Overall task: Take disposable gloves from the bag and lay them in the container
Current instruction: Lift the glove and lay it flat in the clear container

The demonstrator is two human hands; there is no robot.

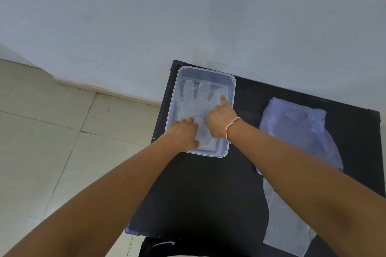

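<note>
A clear plastic container (230,87) sits at the back left of the black table. A see-through disposable glove (193,98) lies flat inside it, fingers pointing away from me. My left hand (183,133) presses on the glove's cuff end at the container's near left, fingers spread. My right hand (220,120) rests on the glove's middle with the index finger stretched out toward the far right; the other fingers curl. The clear bag (296,131) lies flat on the table's right side, partly under my right forearm.
The black table (198,190) stands against a pale wall (188,16). Tiled floor (52,131) lies to the left. A red-and-white thread band (232,126) circles my right wrist. The bag's long end reaches the table's near right edge.
</note>
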